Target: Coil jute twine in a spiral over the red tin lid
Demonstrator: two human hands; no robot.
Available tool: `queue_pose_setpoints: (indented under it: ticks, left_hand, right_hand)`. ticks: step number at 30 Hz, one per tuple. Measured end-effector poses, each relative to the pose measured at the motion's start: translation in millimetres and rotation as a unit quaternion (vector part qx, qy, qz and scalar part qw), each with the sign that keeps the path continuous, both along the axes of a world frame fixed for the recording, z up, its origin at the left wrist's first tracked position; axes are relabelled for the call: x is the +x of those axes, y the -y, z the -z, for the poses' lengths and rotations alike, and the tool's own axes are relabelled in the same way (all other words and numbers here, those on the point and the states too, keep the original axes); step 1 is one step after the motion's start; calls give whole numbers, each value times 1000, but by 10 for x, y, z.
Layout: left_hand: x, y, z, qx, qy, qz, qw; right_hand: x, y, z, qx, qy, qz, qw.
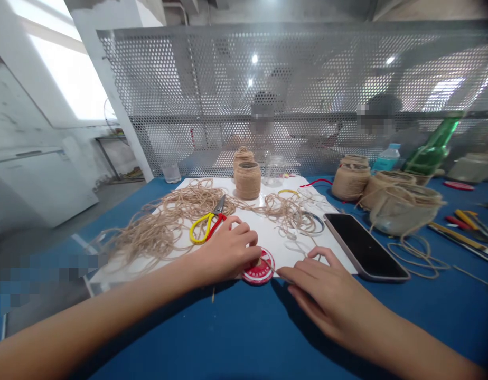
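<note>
A round red lid (260,268) lies at the near edge of a white sheet (275,240) on the blue table (236,332). The left hand (227,252) presses down on the lid, fingers curled over its top. The right hand (319,287) rests beside it, fingertips pinching a thin strand of twine (272,267) that runs onto the lid. Behind the left hand lie yellow-handled scissors (207,224) and a loose heap of twine (165,221). A dark phone (365,245) lies just right of the sheet. Twine-wrapped jars (247,179) stand farther back.
</note>
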State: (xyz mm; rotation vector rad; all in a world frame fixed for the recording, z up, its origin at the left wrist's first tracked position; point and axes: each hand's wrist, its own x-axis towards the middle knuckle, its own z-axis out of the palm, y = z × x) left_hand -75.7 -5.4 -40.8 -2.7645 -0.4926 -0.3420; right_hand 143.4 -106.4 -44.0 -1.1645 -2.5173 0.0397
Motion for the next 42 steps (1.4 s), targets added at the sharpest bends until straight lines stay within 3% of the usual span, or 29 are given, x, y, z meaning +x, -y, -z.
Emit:
queue_pose_setpoints:
  ticks: [2, 5, 14, 20, 26, 29, 34, 42]
  left_hand:
    - [10, 20, -22, 44, -8, 3, 999]
    - [29, 37, -55, 53, -25, 22, 998]
    - [57, -12, -89, -88, -68, 9, 994]
    - [11, -98, -72, -86, -30, -15, 996]
    - [-73, -93, -171, -247, -31, 27, 968]
    - [-54, -60, -213, -281, -63, 32, 957]
    - [-11, -52, -183, -252, -61, -15, 966]
    - [16, -182, 30, -132, -17, -87, 987]
  right_hand:
    - [-7, 7, 11, -4, 7, 13, 1000]
    - [-9, 18, 10, -6, 10, 12, 1000]
    - [2, 11, 36, -11, 12, 15, 1000]
    - [16, -47, 128, 7, 11, 49, 999]
    - [50, -98, 159, 54, 8, 39, 998]
    - [87, -150, 141, 70, 14, 25, 997]
    - [144, -271, 102, 97, 40, 24, 994]
    - [163, -462, 67, 134, 60, 6, 989]
